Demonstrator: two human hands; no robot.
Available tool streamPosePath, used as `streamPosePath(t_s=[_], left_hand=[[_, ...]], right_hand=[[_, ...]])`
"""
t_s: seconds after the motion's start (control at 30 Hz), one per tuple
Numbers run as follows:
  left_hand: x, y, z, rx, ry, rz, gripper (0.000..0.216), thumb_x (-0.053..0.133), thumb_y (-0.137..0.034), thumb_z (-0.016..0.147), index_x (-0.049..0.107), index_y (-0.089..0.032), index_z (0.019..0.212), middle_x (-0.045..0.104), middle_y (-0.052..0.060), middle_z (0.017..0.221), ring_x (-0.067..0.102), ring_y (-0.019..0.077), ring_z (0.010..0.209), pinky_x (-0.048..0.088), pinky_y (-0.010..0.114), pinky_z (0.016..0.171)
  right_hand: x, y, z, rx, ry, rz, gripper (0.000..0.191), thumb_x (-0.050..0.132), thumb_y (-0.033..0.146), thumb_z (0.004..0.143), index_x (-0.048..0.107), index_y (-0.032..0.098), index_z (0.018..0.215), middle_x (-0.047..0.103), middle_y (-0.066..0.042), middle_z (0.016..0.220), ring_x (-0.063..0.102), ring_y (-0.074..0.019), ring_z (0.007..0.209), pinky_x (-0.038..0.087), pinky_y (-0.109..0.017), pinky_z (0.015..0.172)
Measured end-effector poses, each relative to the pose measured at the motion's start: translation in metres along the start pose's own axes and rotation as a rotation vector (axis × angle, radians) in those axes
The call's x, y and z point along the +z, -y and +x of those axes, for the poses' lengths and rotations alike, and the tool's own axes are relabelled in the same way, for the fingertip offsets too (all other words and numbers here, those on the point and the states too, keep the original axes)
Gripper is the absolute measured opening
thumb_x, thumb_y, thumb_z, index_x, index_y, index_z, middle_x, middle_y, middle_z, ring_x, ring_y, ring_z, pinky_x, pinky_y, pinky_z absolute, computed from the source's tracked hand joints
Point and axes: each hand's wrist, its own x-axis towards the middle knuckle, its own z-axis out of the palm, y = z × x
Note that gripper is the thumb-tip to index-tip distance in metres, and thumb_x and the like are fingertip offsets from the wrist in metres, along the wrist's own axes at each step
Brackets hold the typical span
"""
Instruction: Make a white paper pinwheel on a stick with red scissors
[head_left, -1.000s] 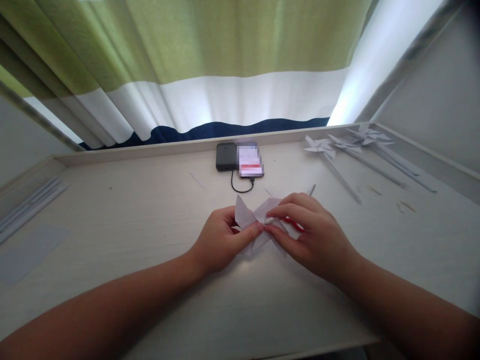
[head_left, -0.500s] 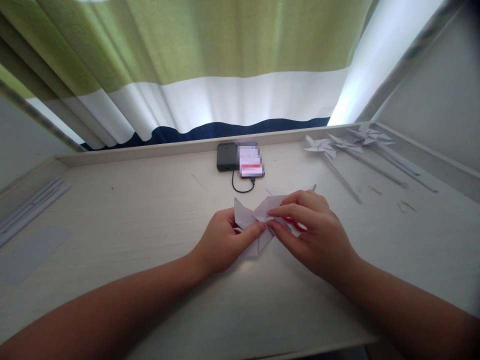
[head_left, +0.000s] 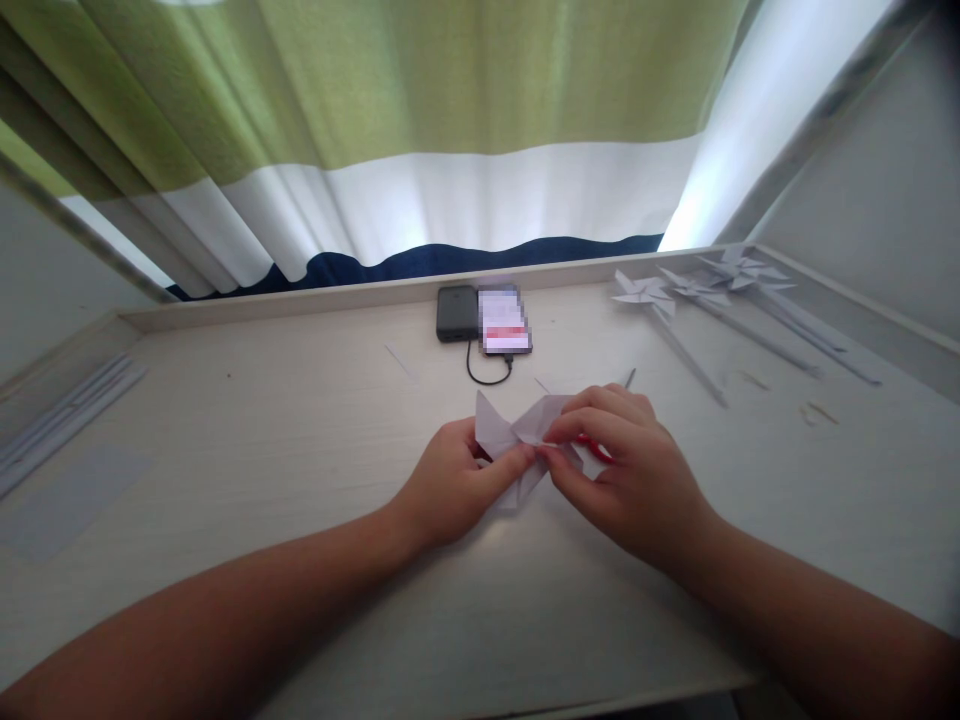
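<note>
A white paper pinwheel with folded, pointed blades is held between both hands above the table. My left hand grips it from the left, thumb pressed near its centre and the other fingers mostly hidden behind the paper. My right hand pinches a fold close to the centre with thumb and forefinger. Scissors with red handles lie behind the right hand, largely covered by it. One metal tip shows above the knuckles.
Several white paper pinwheels on sticks, one nearest being a pinwheel, lie at the back right. A black power bank is cabled to a phone. Rolled paper sticks and a paper sheet lie left. Small scraps lie right.
The right thumb and forefinger have shifted slightly along the fold near the centre. Both hands keep hold of the paper pinwheel. The whole view has drifted a little.
</note>
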Motion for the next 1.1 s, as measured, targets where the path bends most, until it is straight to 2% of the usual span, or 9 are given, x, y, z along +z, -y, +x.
streamPosePath(t_s=[0.23,0.43,0.73,0.87,1.0,1.1], left_hand=[[-0.0002,-0.0011,-0.0005,0.014,-0.022,-0.025,0.025,0.065,-0.037,0.081,0.066,-0.012,0.084,0.069,0.006,0.08,0.06,0.0158,0.07,0.046,0.023,0.061],[-0.0008,-0.0057,0.0003,0.069,-0.069,-0.033,0.032,0.065,-0.033,0.081,0.067,-0.013,0.106,0.071,0.007,0.092,0.063,0.0176,0.078,0.048,0.024,0.067],[-0.0021,-0.0027,-0.0003,0.049,-0.156,0.077,0.029,0.068,-0.039,0.078,0.062,-0.013,0.09,0.066,0.002,0.073,0.059,0.0133,0.063,0.045,0.022,0.058],[-0.0021,-0.0024,0.0005,0.039,-0.122,0.065,0.026,0.068,-0.038,0.079,0.062,-0.013,0.084,0.063,0.0,0.068,0.055,0.0118,0.06,0.043,0.021,0.056],[-0.0015,-0.0026,0.0019,0.041,-0.104,-0.001,0.023,0.069,-0.035,0.078,0.065,-0.013,0.082,0.065,0.002,0.073,0.057,0.0131,0.067,0.045,0.022,0.061],[-0.0012,-0.003,0.0025,-0.018,-0.057,-0.066,0.025,0.067,-0.037,0.079,0.069,-0.012,0.083,0.068,0.003,0.076,0.058,0.0135,0.068,0.044,0.022,0.06]], right_hand=[[-0.0002,-0.0002,-0.0011,-0.071,0.016,-0.053,0.003,0.064,0.017,0.078,0.064,0.019,0.076,0.061,-0.003,0.081,0.053,-0.0204,0.079,0.035,-0.04,0.076],[-0.0018,-0.0017,-0.0008,-0.081,0.048,-0.057,0.003,0.063,0.019,0.081,0.065,0.019,0.08,0.063,-0.004,0.082,0.053,-0.0199,0.08,0.037,-0.038,0.075],[-0.0024,0.0003,0.0006,-0.117,0.054,-0.071,0.004,0.062,0.019,0.084,0.066,0.019,0.083,0.066,-0.003,0.087,0.055,-0.0196,0.082,0.035,-0.038,0.075],[-0.0017,0.0007,0.0004,-0.117,0.062,-0.071,0.005,0.061,0.019,0.084,0.066,0.019,0.083,0.066,-0.003,0.087,0.055,-0.0198,0.082,0.035,-0.038,0.075],[-0.0012,0.0001,-0.0002,-0.132,0.059,-0.065,0.005,0.06,0.019,0.085,0.065,0.019,0.084,0.065,-0.004,0.088,0.054,-0.0198,0.083,0.035,-0.038,0.076],[-0.0014,0.0002,-0.0004,-0.142,0.059,-0.077,0.006,0.06,0.019,0.085,0.066,0.019,0.084,0.065,-0.004,0.086,0.053,-0.0196,0.081,0.034,-0.038,0.075]])
